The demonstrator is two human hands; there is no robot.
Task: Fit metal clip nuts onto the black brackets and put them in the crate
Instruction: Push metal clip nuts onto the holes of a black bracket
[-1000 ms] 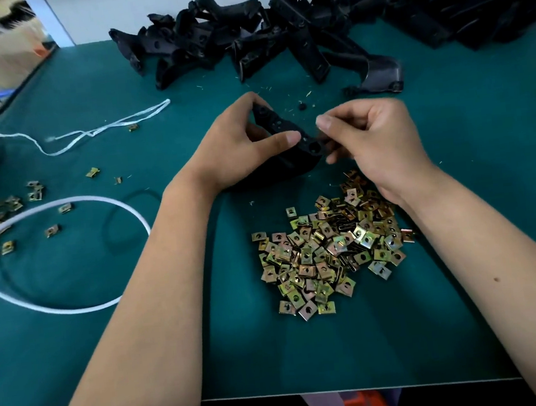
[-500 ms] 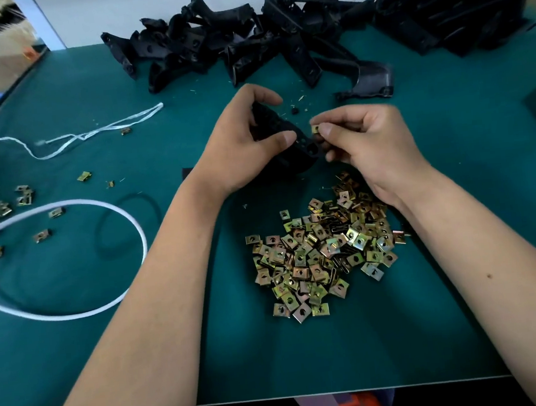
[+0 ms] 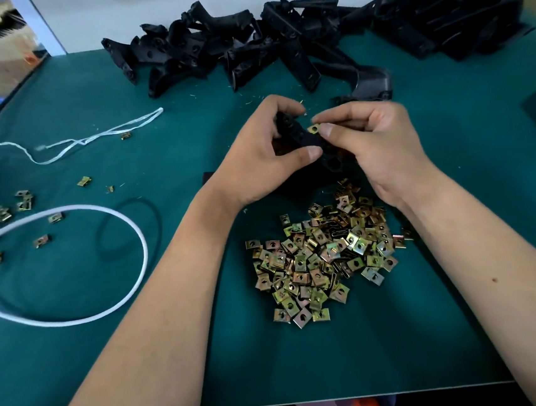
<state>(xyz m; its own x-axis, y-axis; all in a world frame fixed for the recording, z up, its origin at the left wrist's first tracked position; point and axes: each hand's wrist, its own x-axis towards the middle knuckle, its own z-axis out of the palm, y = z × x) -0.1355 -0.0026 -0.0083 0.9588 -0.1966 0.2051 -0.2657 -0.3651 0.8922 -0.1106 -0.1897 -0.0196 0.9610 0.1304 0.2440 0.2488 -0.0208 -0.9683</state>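
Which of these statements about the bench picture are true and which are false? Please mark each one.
1. The left hand grips a black bracket. True.
2. The right hand is empty. False: it pinches a clip nut at the bracket.
3. The pile of clip nuts lies between the forearms. True.
4. The heap of black brackets lies at the near table edge. False: it lies at the far edge.
5. A white cord loop lies left of the arms. True.
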